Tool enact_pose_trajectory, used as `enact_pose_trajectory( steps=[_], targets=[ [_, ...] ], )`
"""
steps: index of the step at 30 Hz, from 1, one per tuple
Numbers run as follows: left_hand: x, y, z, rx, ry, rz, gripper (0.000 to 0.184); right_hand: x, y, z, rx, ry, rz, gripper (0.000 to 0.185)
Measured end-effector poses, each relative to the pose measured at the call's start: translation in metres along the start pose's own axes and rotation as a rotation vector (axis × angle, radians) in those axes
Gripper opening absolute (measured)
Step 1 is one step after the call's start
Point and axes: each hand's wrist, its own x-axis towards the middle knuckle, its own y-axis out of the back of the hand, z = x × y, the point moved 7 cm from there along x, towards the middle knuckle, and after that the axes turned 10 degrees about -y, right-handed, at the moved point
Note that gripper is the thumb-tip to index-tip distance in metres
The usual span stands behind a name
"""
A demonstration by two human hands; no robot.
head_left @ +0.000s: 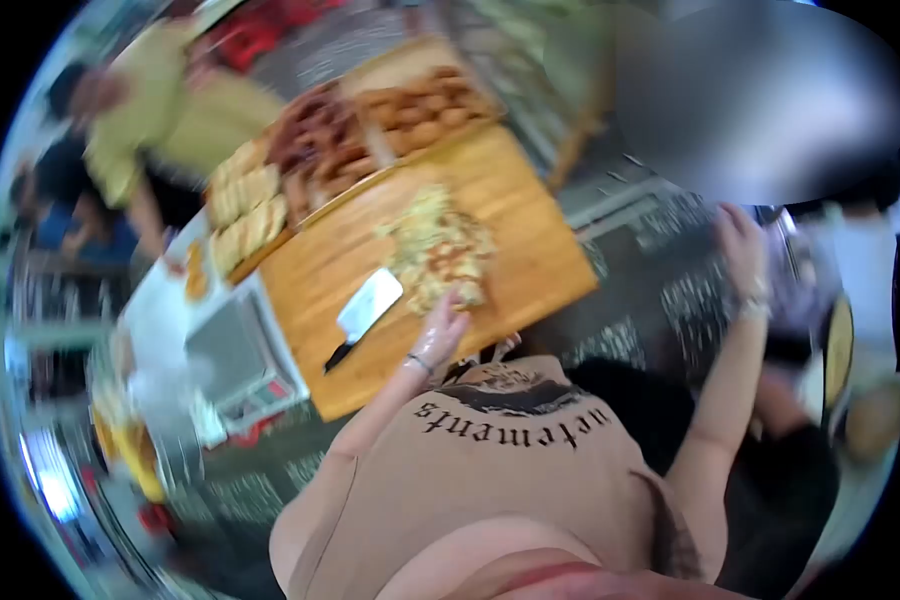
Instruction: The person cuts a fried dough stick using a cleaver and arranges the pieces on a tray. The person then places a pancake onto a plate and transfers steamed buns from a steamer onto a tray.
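Touching the pile of chopped food [440,245] at its 6 o'clock edge, the left hand [445,325] is seen with fingertips lowered; whether any piece is gripped cannot be told. The pile is spread on a wooden board [535,235], toward its far side. With the pile taken as clock centre, a broad-bladed knife [372,300] is found lying at 8 o'clock, its black handle angled toward the wearer. The right hand [740,235] is held out well apart at 3 o'clock, beyond the board; its finger closure cannot be judged owing to blur. Round brown items [425,110] are noted at 12 o'clock, reddish-brown pieces [320,140] at 10 to 11, and a grey-topped device [235,345] at 8, beyond the knife.
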Motion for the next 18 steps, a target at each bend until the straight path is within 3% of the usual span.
enact_pose_trajectory(
  steps=[1,3,5,6,7,9,11,13,15,18],
  targets=[
    [0.021,-0.009,-0.021,0.121,-0.174,-0.023,0.046,-0.005,-0.004,-0.007,-0.049,-0.059,-0.096,0.030],
    [0.052,-0.026,0.033,0.058,-0.135,-0.100,0.047,-0.014,-0.008,0.007,-0.149,0.012,-0.169,0.030],
    [0.078,-0.060,0.051,-0.091,-0.147,-0.120,0.054,-0.027,0.003,0.047,-0.224,-0.081,-0.280,0.032],
    [0.089,-0.080,0.073,-0.078,-0.139,-0.141,0.055,-0.027,0.011,0.065,-0.267,0.050,-0.245,0.032],
    [0.103,-0.102,0.101,-0.065,-0.132,-0.161,0.055,-0.017,0.020,0.093,-0.231,-0.064,-0.283,0.033],
    [0.140,-0.165,0.145,-0.019,-0.179,-0.260,0.056,0.008,0.057,0.143,-0.106,-0.309,-0.130,0.033],
    [0.182,-0.241,0.173,0.025,-0.223,-0.341,0.058,0.041,0.078,0.189,0.009,-0.305,0.113,0.033],
    [0.228,-0.329,0.202,-0.164,-0.203,-0.410,0.058,0.075,0.085,0.217,0.189,-0.331,0.165,0.029],
    [0.274,-0.426,0.262,0.090,-0.423,-0.503,0.058,0.116,0.104,0.253,0.337,-0.284,0.363,0.026],
    [0.331,-0.542,0.319,0.073,-0.551,-0.593,0.062,0.142,0.103,0.314,0.468,-0.336,0.392,0.025]
  ],
)
